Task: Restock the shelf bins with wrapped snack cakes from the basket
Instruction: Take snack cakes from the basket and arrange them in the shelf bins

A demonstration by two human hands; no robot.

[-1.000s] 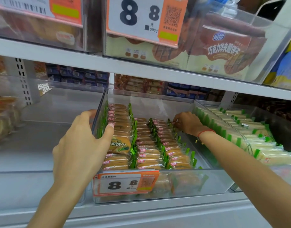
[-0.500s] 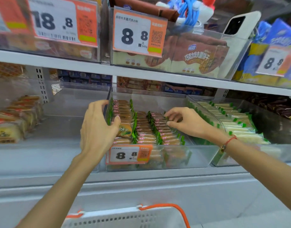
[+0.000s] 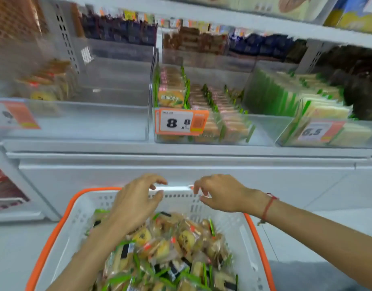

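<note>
**Empty hands over the basket**

The shelf (image 3: pixel 181 149) carries a clear bin (image 3: pixel 202 127) tagged "8.8"; right of it, another reads "6.5". Below the bin, the white basket (image 3: pixel 80 223) holds wrapped snack cakes (image 3: pixel 181 244). Left hand (image 3: pixel 136 203) and right hand (image 3: pixel 220 194) hover spread, holding nothing.

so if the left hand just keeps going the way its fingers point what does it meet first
Probably the far wall of the basket: the left hand hovers above the wrapped snacks, fingers aimed forward at that perforated white wall. Depth is unclear, so it might pass over the rim.
</note>
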